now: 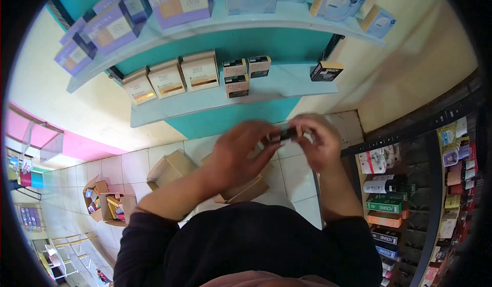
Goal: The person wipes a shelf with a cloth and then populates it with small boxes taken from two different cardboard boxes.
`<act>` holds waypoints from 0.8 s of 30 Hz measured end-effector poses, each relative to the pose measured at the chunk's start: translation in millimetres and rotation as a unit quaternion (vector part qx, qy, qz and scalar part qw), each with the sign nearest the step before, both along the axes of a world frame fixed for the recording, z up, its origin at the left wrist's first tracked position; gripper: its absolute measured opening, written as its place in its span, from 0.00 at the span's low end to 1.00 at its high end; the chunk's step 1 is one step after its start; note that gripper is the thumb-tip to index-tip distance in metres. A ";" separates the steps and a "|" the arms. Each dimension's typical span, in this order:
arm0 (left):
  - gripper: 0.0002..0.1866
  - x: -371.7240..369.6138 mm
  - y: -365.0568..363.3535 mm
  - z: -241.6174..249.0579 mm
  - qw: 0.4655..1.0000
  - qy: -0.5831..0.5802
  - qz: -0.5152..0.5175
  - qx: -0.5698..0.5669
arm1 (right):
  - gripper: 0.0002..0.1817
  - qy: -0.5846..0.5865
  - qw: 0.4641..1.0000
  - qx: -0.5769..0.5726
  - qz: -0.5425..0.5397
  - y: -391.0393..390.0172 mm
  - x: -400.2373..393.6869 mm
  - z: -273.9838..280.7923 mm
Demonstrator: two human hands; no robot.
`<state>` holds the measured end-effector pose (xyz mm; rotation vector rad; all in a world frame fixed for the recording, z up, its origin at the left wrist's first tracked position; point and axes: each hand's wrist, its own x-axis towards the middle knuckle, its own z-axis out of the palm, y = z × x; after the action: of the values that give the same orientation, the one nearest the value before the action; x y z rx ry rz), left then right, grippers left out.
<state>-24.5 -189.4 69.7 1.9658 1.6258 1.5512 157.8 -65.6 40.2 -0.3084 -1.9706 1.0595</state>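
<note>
Both hands [241, 156] [316, 142] pinch small dark box [287, 133], mostly hidden.

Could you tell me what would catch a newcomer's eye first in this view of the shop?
At centre, the left hand and right hand meet around a small dark box, held between the fingers of both. Just above them, a pale shelf against a teal wall carries cream boxes and small black boxes. Open cardboard cartons sit on the tiled floor below.
</note>
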 end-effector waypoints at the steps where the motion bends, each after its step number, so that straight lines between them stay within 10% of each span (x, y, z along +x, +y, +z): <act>1: 0.17 -2.3 10.7 12.2 1.000 0.030 0.001 0.001 | 0.17 0.019 0.999 -0.006 -0.028 8.9 -2.2 8.3; 7: 0.14 -37.1 68.6 40.2 0.951 0.281 0.110 -0.061 | 0.16 -0.026 0.998 -0.030 -0.048 65.6 -43.4 5.6; 24: 0.09 -55.2 115.7 10.3 0.898 0.381 0.198 -0.095 | 0.21 -0.029 0.984 -0.177 0.000 108.4 -76.0 -34.2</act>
<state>-79.6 -73.7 80.1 2.3887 2.4756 0.6357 81.7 42.8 6.0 -0.5358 -1.8244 1.4163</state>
